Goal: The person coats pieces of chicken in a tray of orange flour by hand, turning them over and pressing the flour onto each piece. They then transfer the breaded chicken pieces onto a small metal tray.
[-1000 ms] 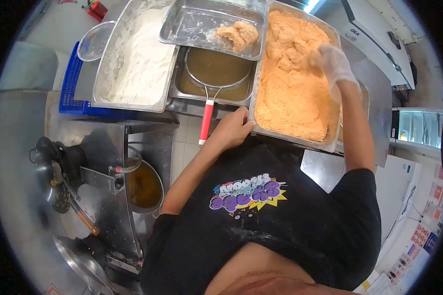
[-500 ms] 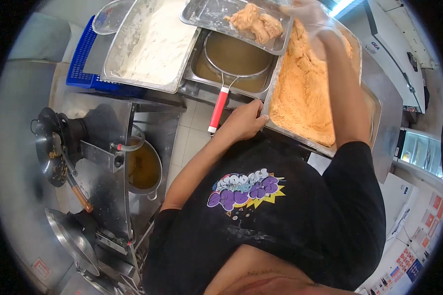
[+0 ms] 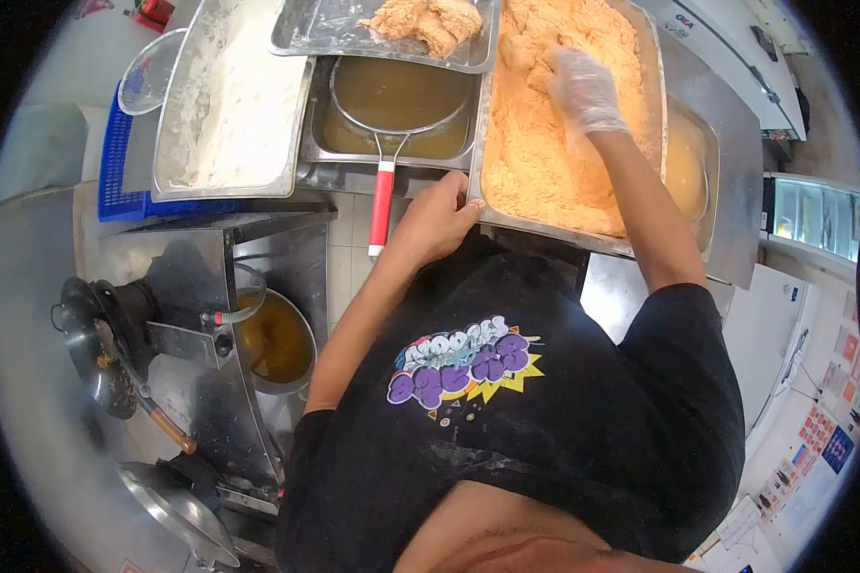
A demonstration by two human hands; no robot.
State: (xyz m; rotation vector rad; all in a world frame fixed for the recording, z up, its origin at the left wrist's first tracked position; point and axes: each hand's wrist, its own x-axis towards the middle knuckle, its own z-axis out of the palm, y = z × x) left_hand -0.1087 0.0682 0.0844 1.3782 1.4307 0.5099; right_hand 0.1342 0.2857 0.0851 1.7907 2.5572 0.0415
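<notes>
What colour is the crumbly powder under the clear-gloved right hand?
Light orange; the crumbly powder shows best in the head view.

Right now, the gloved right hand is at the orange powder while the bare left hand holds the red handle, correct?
No: in the head view, the left hand holds the powder tray by its corner, not the red handle; the gloved right hand is at the powder.
</notes>
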